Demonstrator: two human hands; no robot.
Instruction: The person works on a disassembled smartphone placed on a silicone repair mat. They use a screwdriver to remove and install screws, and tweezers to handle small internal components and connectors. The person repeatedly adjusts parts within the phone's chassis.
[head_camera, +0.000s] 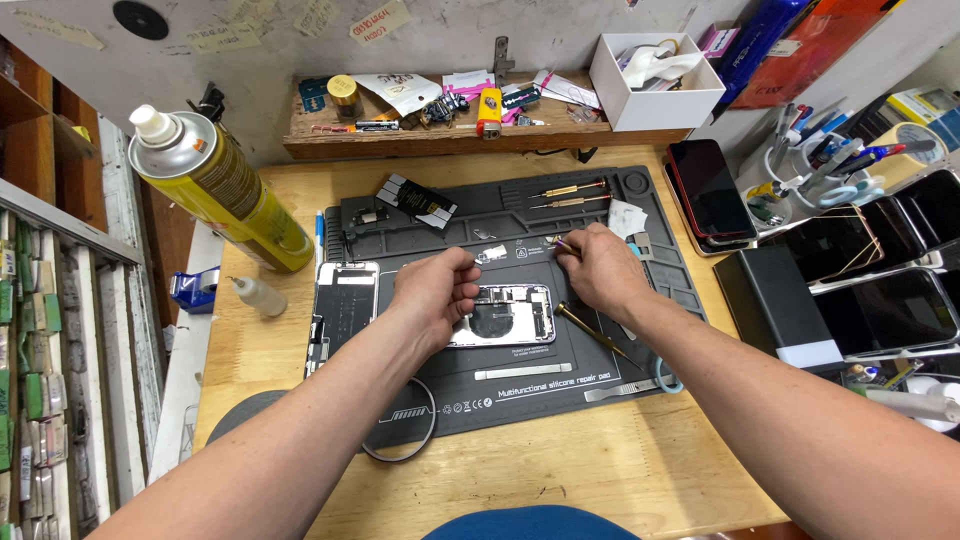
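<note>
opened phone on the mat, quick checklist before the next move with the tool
1. Opened phone lies flat on the grey repair mat: ok.
2. Left hand rests on the phone's left end, steadying it: ok.
3. Right hand pinches a thin tool above the phone: ok.
4. Tool tip seated on a part: cannot tell, too small.
5. Spare screwdrivers within reach at the mat's top: ok.
6. Separated screen lies clear to the left: ok.

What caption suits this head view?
Left hand steadies an opened phone; right hand holds a screwdriver.
</note>
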